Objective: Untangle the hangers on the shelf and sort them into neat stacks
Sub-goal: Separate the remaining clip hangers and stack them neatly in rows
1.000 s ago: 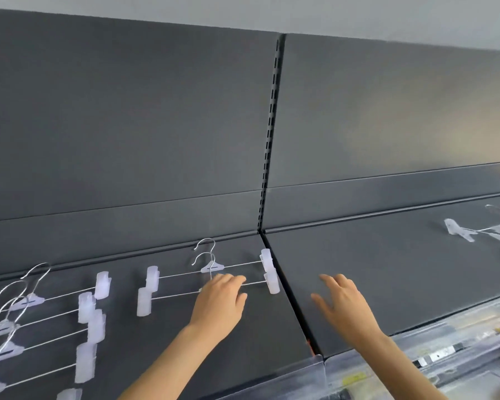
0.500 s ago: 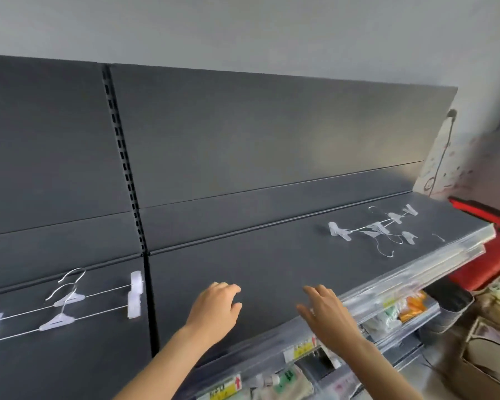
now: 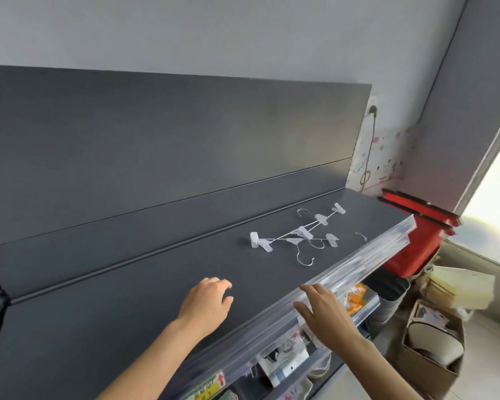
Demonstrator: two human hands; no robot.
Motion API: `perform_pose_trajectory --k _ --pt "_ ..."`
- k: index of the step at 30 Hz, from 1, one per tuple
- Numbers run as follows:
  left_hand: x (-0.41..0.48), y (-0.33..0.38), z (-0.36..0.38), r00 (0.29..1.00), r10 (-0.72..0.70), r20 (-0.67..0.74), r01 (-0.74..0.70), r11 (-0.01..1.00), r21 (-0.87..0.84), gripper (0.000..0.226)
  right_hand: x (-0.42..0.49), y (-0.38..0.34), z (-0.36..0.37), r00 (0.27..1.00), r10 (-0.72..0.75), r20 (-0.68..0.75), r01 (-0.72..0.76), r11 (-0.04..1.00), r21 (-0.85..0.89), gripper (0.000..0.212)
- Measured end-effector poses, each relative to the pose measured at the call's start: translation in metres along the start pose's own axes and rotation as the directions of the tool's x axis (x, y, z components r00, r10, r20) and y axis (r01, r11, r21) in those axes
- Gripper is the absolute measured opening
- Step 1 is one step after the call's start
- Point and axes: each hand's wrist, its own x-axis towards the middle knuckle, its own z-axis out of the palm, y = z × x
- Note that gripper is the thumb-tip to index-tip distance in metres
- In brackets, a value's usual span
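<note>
Reach for tangled hangers (image 3: 298,235) on shelf (image 3: 156,284)
Both empty: left hand (image 3: 207,306), right hand (image 3: 325,311) loose near them; lift out one at a time.

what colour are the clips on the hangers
Translucent white clips on the hangers, head view.

A red bin (image 3: 413,249) stands at the far right below a paint-spattered wall (image 3: 390,157) with a dark cable (image 3: 370,145) hanging down it, and nearer are a stack of pale papers (image 3: 462,287), an open cardboard box (image 3: 427,362), a grey bucket (image 3: 391,304) and an orange packet (image 3: 357,295).
</note>
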Motion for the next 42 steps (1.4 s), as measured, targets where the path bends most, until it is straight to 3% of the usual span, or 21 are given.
perform_pose_trajectory --k 12,17,23,26,34,39,42 --pt "0.165 0.06 0.061 0.997 0.083 0.003 -0.083 0.995 -0.06 0.022 0.105 0.121 -0.034 0.986 0.154 -0.056 -0.154 0.988 -0.001 0.043" --pt "0.212 0.072 0.082 0.996 0.09 0.0 -0.09 0.996 -0.024 0.031 0.144 0.153 -0.033 0.986 0.162 -0.028 -0.162 0.987 0.015 0.04" --pt "0.257 0.082 0.111 0.994 -0.048 0.094 0.036 0.992 0.117 0.043 0.203 0.186 -0.041 0.996 0.086 -0.001 -0.085 0.995 0.055 0.033" --pt "0.271 0.081 0.124 0.99 -0.112 0.09 0.097 0.983 0.153 0.03 0.232 0.206 -0.044 0.999 0.048 0.012 -0.049 0.993 0.104 0.032" --pt "0.262 0.054 0.097 0.968 -0.251 -0.012 0.248 0.961 -0.122 0.024 0.304 0.25 -0.049 0.997 -0.045 0.055 0.038 0.992 0.121 0.03" --pt "0.249 0.044 0.08 0.926 -0.373 -0.051 0.361 0.919 -0.16 0.024 0.34 0.251 -0.033 0.967 -0.185 0.175 0.204 0.974 -0.096 0.054" --pt "0.241 0.045 0.081 0.904 -0.425 -0.058 0.415 0.901 -0.131 0.025 0.35 0.244 -0.019 0.956 -0.192 0.224 0.24 0.947 -0.215 0.041"
